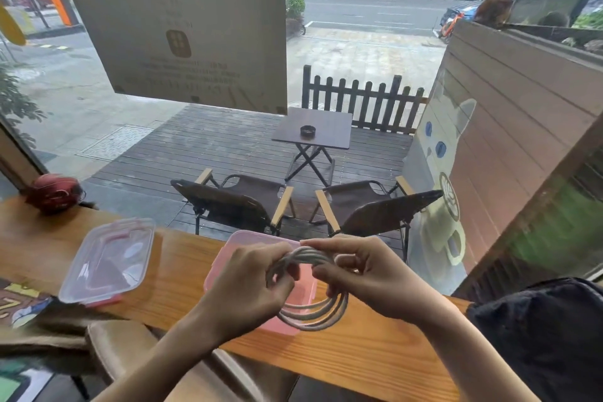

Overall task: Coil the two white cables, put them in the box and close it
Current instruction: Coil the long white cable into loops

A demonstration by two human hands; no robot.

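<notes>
Both hands hold a coiled white cable (313, 287) above the open pink box (228, 258). The left hand (251, 284) grips the coil's left side, and the right hand (362, 274) pinches its top between thumb and fingers. The lower loops hang beneath the hands, over the box's near edge. The clear lid (109, 261) lies on the wooden bench (359, 356), well left of the left hand.

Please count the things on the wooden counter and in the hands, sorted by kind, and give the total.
Coiled white cable, held by the left hand and right hand: 1
Pink box, open: 1
Clear lid, beside the box: 1
Red helmet: 1
Dark bag: 1
Total: 5
A second cable is not visible.
</notes>
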